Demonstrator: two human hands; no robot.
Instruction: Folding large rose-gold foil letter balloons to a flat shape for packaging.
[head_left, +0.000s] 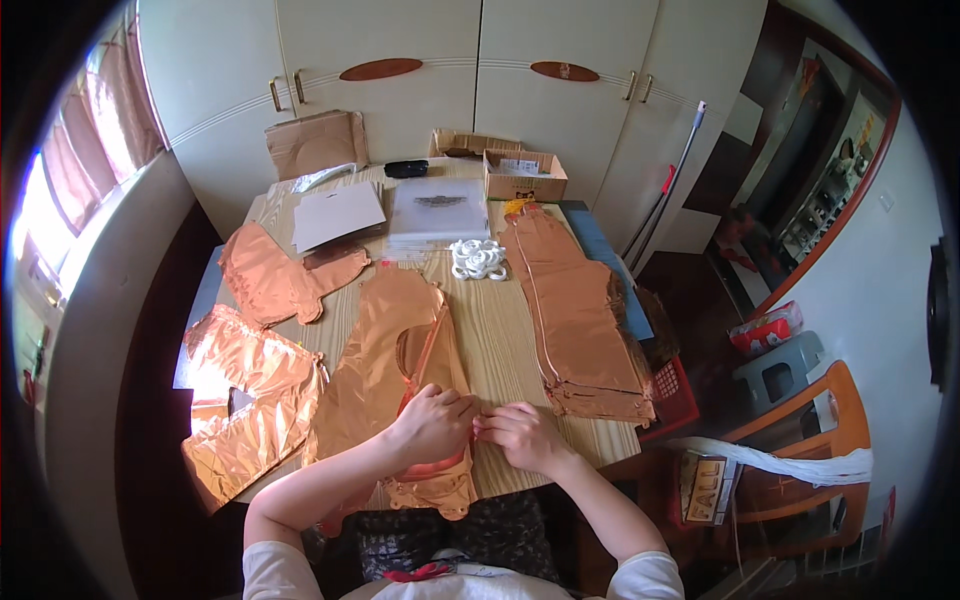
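Both hands, left hand (pixel 432 425) and right hand (pixel 518 432), have fingers closed, pinching the copper foil balloon (pixel 395 370); its long axis runs away from the fingers, nearer the left hand.

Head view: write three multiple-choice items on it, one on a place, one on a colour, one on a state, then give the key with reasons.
1. Where does the pile of white rings lie?
A. on the floor
B. on the wooden table, in front of the stack of white sheets
C. inside the cardboard box

2. What colour are the foil balloons?
A. copper-orange
B. blue
C. green

3. How is the foil balloon under the hands?
A. inflated and round
B. hanging on the cupboard
C. flat and uninflated

Key: 1 B, the rings rest on bare wood just nearer the person than the sheets. 2 A, all the foil shines copper-orange. 3 C, it lies flat on the table while the left hand and right hand pinch its edge.
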